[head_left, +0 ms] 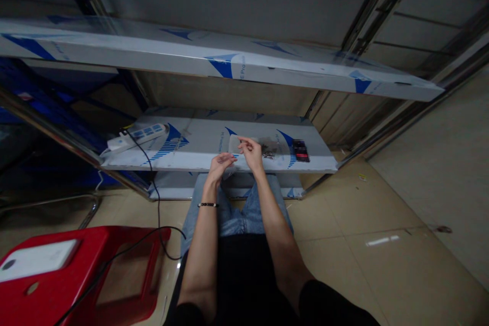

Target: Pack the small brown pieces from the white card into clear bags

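My left hand is over the front edge of the lower shelf, with its fingers curled in a pinch. What lies between them is too small to make out. To its right, my right hand has thumb and forefinger drawn together, and anything it grips is too small to name. A pale, translucent flat piece lies at the right hand's fingertips, partly hidden by them. Just right of that hand, a small heap of dark metallic bits rests on the shelf. Farther right sits a blurred black and red object.
A white power strip lies at the shelf's left end, its black cable hanging down. An upper shelf spans above my hands. At lower left, a red plastic stool carries a white device.
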Demonstrator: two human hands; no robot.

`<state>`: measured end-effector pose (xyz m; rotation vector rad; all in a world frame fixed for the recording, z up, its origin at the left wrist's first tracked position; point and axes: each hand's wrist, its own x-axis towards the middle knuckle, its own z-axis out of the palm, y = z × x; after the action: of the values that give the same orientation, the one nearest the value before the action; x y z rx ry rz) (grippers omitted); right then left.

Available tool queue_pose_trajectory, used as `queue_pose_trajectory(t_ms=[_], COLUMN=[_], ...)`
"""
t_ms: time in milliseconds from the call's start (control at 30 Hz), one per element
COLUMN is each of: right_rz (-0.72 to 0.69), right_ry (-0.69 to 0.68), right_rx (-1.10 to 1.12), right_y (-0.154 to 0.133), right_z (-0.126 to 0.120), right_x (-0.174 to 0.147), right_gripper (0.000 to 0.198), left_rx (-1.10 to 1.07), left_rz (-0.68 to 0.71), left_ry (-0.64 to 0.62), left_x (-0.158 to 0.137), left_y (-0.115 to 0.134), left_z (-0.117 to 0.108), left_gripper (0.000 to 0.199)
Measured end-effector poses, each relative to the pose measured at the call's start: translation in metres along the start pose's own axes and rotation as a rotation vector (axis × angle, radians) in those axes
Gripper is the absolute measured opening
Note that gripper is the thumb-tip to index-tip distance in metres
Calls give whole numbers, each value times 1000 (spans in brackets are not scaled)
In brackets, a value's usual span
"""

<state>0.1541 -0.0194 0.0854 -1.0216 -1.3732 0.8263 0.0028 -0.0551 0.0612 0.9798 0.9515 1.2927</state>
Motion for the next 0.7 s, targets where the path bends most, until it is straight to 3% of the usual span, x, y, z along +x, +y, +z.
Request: queue_pose_trajectory(t_ms=[167,267,500,700], right_rz=[232,314,338,370], right_ry=[256,290,51,-53], right_rx=[-266,-519,-900,-976], right_y=[46,76,112,117], right_z=[-5,-14,-27,-23], right_x=[-1,7,69,102], right_gripper=[39,36,31,30], left_rx=[60,105,184,212], left_rz=[1,21,81,62], left_ry=[-8,-11,-5,-30], left_x=[-5,-5,-1,0], left_y=[2,0,-14,-26], left_z=[0,-5,-10,-8], left_gripper=[41,37,29,25])
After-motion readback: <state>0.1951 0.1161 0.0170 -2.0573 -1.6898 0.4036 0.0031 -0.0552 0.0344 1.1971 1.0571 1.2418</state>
